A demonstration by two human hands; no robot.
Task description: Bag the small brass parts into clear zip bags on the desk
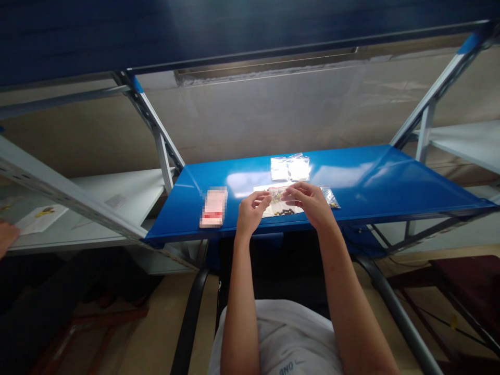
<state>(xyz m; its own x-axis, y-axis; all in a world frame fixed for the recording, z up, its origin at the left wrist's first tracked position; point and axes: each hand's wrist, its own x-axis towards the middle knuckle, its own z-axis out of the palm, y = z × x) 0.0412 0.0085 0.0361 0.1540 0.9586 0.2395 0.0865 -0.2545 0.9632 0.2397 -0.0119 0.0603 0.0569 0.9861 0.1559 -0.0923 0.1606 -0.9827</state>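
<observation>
Between my two hands is a small clear plastic bag (277,195) with little yellowish pieces inside. My left hand (250,211) pinches its left edge, fingers closed. On the other side my right hand (311,202) grips the right edge with thumb and fingertips together. A white sheet (269,209) lies under the hands near the table's front edge. Small dark brown pieces (288,211) and a few yellow ones are spread on it; their exact kind is too small to make out. Just right of my right hand lies another clear bag (330,197) with small pieces in it.
Clear-and-white plastic bags (289,167) lie farther back on the blue table (375,182). A blurred pink-and-white item (213,207) lies at left. Metal shelf posts (152,122) flank the table. At far left, a co-worker's hand (7,235) is by a white sheet (41,219).
</observation>
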